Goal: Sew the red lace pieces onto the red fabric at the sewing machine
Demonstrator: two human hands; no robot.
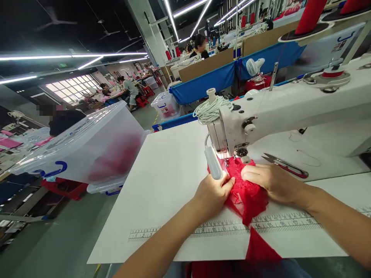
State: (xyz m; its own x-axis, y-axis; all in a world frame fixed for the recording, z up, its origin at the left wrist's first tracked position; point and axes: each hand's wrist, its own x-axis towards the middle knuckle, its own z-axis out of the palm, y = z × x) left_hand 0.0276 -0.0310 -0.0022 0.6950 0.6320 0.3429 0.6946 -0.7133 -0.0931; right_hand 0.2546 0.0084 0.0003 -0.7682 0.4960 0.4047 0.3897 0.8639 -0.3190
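Fabric (251, 195), red, lies bunched on the bench (162, 185), its far end at the foot (226, 162) of the machine (290, 106). The left hand (213, 192) and right hand (274, 181) flank it, fingers curled onto it, presumably to steady it; whether they pinch cannot be told. Snips (285, 165) lie beyond the right hand, likely for easy reach.

I run one head view: above and behind left hand (213, 193) and right hand (269, 181), facing forward and down, close over the table (156, 193), tilted.
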